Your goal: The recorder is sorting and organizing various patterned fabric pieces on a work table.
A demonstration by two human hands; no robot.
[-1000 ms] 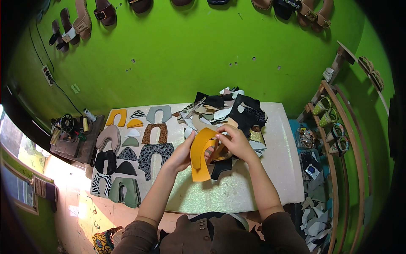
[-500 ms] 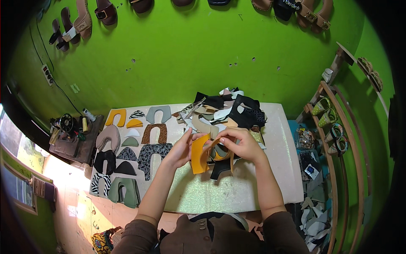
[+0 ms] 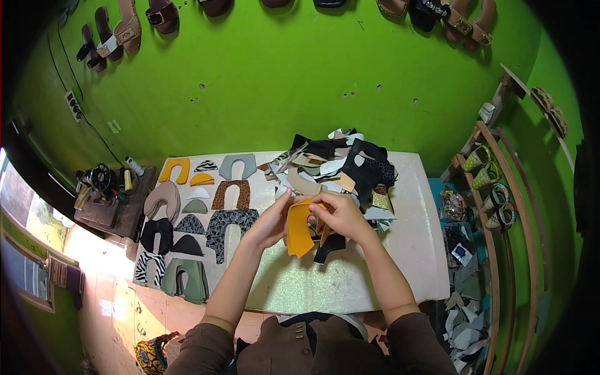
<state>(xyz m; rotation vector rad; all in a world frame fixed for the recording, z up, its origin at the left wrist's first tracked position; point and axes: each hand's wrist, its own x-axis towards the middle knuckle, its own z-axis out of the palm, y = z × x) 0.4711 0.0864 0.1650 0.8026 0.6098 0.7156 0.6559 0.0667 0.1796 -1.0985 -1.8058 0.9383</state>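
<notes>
Over the middle of the table, both hands hold yellow leather-like cut pieces [image 3: 299,236], which hang down as curved strips. My left hand [image 3: 272,220] grips them along their left side. With bent fingers, my right hand [image 3: 342,215] pinches their upper right part. Just below the hands a black cut piece [image 3: 329,250] lies on the table. Behind them rises a heap of mixed scraps [image 3: 356,175] in black, white, beige and patterned material. On the left are sorted pieces, among them a yellow U-shaped piece [image 3: 176,162], a grey one [image 3: 237,159] and green ones [image 3: 199,284].
The pale table [image 3: 400,275] stands against a green wall. At its left is a sewing machine [image 3: 101,178]. A wooden rack [image 3: 509,250] with sandals stands on the right, beside a heap of floor scraps [image 3: 465,325]. More sandals [image 3: 128,28] hang on the wall.
The yellow pieces have been turned and drawn together, so their strips hang closer. My right hand has moved slightly left and down, nearer my left hand.
</notes>
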